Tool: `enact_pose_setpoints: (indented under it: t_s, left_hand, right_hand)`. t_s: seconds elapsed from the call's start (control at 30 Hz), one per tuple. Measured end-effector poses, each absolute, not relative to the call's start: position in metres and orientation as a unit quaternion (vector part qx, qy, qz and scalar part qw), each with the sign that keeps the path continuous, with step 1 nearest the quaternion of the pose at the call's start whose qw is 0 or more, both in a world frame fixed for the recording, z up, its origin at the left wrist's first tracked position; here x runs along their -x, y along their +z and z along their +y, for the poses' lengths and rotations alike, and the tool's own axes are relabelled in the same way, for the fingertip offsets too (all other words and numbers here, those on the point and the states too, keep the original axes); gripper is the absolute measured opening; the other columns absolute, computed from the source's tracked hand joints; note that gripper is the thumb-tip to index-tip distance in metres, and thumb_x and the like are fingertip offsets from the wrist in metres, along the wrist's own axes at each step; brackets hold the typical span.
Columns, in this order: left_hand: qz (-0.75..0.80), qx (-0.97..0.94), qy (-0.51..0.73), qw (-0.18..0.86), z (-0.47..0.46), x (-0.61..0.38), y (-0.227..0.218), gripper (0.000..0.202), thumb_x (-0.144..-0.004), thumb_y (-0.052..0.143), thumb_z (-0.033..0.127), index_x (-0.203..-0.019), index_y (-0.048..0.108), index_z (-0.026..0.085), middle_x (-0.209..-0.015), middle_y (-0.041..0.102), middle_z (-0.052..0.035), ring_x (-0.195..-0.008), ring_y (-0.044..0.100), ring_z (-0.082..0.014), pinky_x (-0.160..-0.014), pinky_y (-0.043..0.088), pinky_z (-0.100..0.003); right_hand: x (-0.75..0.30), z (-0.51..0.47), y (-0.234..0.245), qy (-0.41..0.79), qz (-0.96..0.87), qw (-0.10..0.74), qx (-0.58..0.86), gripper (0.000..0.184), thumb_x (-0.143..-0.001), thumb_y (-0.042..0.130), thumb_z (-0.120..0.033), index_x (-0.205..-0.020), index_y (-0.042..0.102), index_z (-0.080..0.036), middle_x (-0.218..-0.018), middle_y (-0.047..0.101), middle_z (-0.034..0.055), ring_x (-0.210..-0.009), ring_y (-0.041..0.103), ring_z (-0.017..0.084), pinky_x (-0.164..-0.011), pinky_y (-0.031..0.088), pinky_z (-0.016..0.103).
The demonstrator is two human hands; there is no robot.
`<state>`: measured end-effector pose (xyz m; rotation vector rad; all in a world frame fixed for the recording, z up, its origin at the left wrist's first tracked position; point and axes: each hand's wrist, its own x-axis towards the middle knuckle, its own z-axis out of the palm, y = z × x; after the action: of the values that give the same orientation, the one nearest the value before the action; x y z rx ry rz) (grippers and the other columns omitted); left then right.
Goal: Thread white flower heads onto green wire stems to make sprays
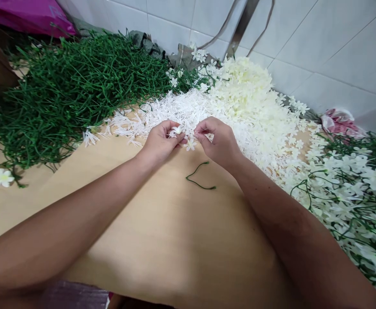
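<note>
My left hand (166, 139) pinches a small white artificial flower (176, 130) between thumb and fingers. Just to its right, my right hand (216, 139) has thumb and index finger pressed together; whatever they hold is too small to make out. Another white flower (190, 144) shows between the two hands, close to the left fingertips. A thin green stem (198, 182) lies curved on the tabletop (149, 231) below my hands. Behind my fingers spreads a heap of slender white flower pieces (188, 107).
A large pile of green stems (88, 81) covers the back left. Cream petals (248, 86) are heaped at the back, against the tiled wall (329, 47). Finished-looking flowers with stems (361, 193) fill the right side. A magenta bag (30, 17) sits at the far left.
</note>
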<state>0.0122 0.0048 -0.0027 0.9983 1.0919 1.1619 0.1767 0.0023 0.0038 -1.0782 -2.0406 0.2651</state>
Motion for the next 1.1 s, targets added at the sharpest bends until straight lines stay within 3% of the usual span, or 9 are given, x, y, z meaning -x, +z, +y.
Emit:
enact_pose_setpoints:
  t_s: [0.33,0.5,0.83,1.1]
  left_hand:
    - [0.457,-0.47,0.459,0.6,0.004,-0.009,-0.001,0.025,-0.081,0.07,0.017,-0.074,0.047,0.017,-0.056,0.062,0.0047,-0.047,0.06,-0.0063,-0.051,0.046,-0.016]
    - [0.459,-0.467,0.452,0.605,0.001,-0.01,0.002,0.015,-0.079,0.066,0.007,-0.084,0.054,0.016,-0.058,0.064,0.0043,-0.051,0.062,-0.0073,-0.058,0.05,-0.019]
    - [0.449,-0.474,0.444,0.614,0.0,-0.011,0.004,0.022,-0.075,0.068,0.003,-0.087,0.054,0.016,-0.06,0.065,0.0048,-0.054,0.065,-0.0092,-0.063,0.053,-0.022]
    - [0.45,-0.461,0.452,0.617,0.0,-0.013,0.0,0.023,-0.074,0.064,0.001,-0.086,0.053,0.017,-0.054,0.06,0.0066,-0.051,0.063,-0.0085,-0.054,0.046,-0.017]
  right_hand:
    - [-0.168,-0.002,0.0,0.162,-0.784,0.451,0.395,0.007,-0.087,0.056,-0.025,-0.08,0.053,-0.022,-0.083,0.06,0.0021,-0.08,0.057,0.014,-0.072,0.053,0.032]
    - [-0.166,-0.003,-0.002,0.139,-0.783,0.466,0.388,0.011,-0.09,0.054,-0.028,-0.081,0.053,-0.022,-0.084,0.06,0.0027,-0.08,0.057,0.014,-0.069,0.052,0.03]
    - [-0.167,0.001,-0.012,0.071,-0.807,0.45,0.374,0.011,-0.091,0.048,-0.02,-0.081,0.052,-0.023,-0.087,0.06,0.0047,-0.082,0.057,0.017,-0.073,0.05,0.035]
    - [-0.169,0.004,-0.015,0.032,-0.827,0.435,0.356,0.013,-0.093,0.044,-0.021,-0.082,0.051,-0.023,-0.089,0.06,0.0058,-0.085,0.057,0.018,-0.078,0.049,0.037]
